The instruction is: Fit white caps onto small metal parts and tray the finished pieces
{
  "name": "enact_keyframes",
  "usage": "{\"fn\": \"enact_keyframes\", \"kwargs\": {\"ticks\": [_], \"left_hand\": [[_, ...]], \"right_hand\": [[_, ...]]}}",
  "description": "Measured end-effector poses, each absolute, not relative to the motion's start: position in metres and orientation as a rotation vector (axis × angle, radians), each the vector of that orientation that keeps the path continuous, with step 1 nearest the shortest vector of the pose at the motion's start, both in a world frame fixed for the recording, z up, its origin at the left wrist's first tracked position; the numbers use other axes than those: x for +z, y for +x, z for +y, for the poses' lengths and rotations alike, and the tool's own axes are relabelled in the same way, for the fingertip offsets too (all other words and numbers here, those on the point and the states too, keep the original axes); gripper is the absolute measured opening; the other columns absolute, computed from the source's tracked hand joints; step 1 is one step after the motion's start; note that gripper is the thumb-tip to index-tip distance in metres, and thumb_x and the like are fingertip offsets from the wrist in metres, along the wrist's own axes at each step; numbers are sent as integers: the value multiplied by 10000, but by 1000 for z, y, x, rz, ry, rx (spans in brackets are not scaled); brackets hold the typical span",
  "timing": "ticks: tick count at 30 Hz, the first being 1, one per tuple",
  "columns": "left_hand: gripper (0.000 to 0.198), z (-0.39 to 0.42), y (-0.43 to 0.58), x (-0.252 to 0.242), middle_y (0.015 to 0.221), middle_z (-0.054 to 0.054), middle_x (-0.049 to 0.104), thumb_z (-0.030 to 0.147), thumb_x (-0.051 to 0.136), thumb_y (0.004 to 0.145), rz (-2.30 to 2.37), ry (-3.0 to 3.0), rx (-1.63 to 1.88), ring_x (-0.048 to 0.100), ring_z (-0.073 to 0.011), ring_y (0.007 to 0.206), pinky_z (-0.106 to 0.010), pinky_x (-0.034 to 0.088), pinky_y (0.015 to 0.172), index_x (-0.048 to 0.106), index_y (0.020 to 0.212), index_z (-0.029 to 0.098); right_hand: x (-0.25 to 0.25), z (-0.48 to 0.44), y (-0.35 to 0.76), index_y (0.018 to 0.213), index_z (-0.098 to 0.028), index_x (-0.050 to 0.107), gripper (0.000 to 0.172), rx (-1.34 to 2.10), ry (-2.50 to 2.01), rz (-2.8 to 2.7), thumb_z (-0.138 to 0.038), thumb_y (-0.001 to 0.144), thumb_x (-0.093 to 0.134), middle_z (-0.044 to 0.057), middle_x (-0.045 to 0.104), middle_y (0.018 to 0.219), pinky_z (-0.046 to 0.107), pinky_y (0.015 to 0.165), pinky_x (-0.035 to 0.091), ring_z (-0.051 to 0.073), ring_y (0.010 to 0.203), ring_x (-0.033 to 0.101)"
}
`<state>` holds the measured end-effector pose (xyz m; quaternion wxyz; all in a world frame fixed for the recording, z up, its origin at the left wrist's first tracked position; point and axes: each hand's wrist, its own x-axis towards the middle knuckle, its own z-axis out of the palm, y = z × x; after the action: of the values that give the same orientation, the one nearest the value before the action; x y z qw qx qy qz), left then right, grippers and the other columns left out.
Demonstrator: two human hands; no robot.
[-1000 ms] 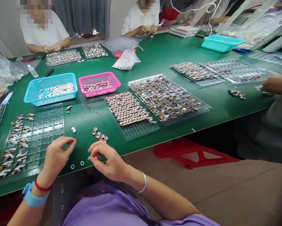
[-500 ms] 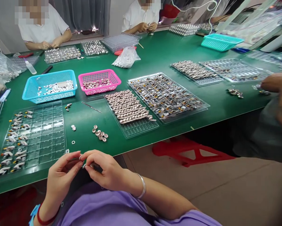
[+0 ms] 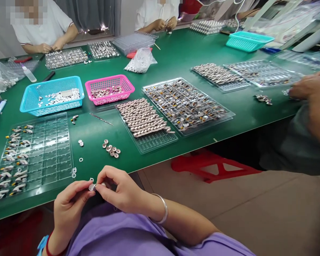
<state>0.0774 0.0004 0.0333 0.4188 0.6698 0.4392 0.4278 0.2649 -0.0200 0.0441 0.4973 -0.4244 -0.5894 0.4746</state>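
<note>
1. The small white part is held between both hands, well nearer the wearer than the pink basket.
2. The left hand pinches that part between thumb and forefinger; at this scale it may be one piece or two.
3. The right hand has thumb and forefinger pressed together against the same part, its other fingers curled in.
4. To handle it well, I would let the left hand act as the steady vice and the right make only fine, light movements, gripping by the rim rather than squeezing the face.
5. Working a little closer to the pink basket would be wiser, so that a slipped part lands on the table, not the floor.
6. The loose metal cups on the basket's near side, and the white rings nearer still and to its left, could easily be knocked by a sleeve or wrist.
7. No brand, label or writing can be read, either on the pink basket or around it.
</note>
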Motion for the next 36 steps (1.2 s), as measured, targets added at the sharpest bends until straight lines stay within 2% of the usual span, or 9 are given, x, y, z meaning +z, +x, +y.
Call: {"fn": "enact_keyframes", "kwargs": {"ticks": [8,18,22,29,36], "left_hand": [[192,-5,77,35,827,4,775,180,784,736,1086,1663,1070,720,-159,717,-213,605,662,794,898,283],[281,-3,74,36,873,60,773,142,748,779,1032,1767,1045,716,-115,746,-160,581,688,768,972,345],[263,-6,73,35,877,56,777,135,743,783,1050,1823,1053,727,-116,755,-154,587,706,760,969,320],[437,-17,71,30,894,36,790,66,739,760,1096,1901,1236,759,-125,777,-190,599,798,631,1138,255],[430,-23,60,31,949,4,794,42,729,769,1110,2208,1168,765,-152,807,-232,604,786,605,1120,257]], "right_hand": [[45,-16,263,763,-153,570,61,1329,-1076,-1366,-178,791,619,-51,494,651,185,505,329,70,566,404],[45,-16,262,757,-155,573,63,1370,-1085,-1361,-195,787,610,-51,483,631,185,501,329,72,558,401],[46,-16,262,745,-156,576,70,1348,-1096,-1380,-189,785,623,-50,498,639,186,511,336,72,563,412],[50,-19,263,740,-161,575,97,1327,-1126,-1393,-209,796,638,-45,497,651,193,516,335,76,573,425],[49,-22,261,744,-162,570,97,1332,-1092,-1380,-213,789,639,-46,489,645,194,511,338,76,566,424]]}}
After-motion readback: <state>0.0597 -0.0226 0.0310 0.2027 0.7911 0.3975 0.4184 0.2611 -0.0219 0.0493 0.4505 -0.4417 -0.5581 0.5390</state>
